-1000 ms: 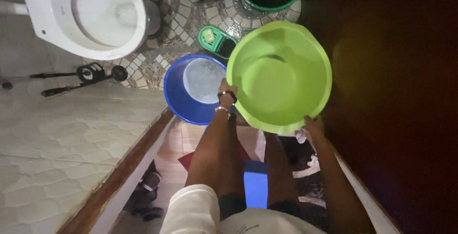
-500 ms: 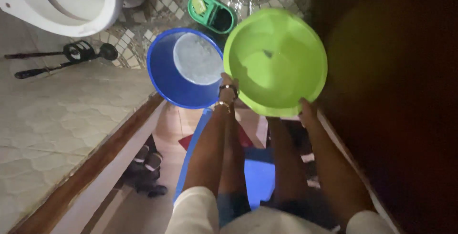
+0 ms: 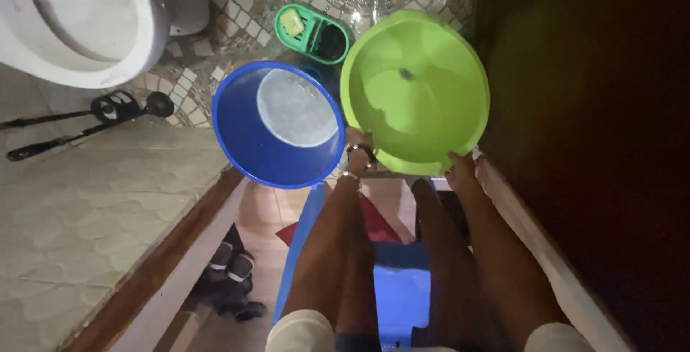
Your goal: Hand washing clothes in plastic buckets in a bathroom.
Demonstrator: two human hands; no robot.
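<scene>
Both hands grip the round lime-green plastic basin at its near rim: left hand at 7 o'clock, right hand at 5 o'clock, fingers closed. A blue plastic bucket stands just beside it at 9 o'clock.

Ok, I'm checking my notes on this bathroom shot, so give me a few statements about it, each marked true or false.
1. Both hands grip the rim of the green basin. True: the left hand and the right hand hold its near edge.
2. The blue bucket lies to the right of the green basin. False: it is to its left.
3. The blue bucket is dry and bare inside. False: pale, foamy water shows in its bottom.
4. A small green soap dish lies on the mosaic floor beyond the bucket. True.
5. The toilet is at the lower right. False: it is at the upper left.
</scene>
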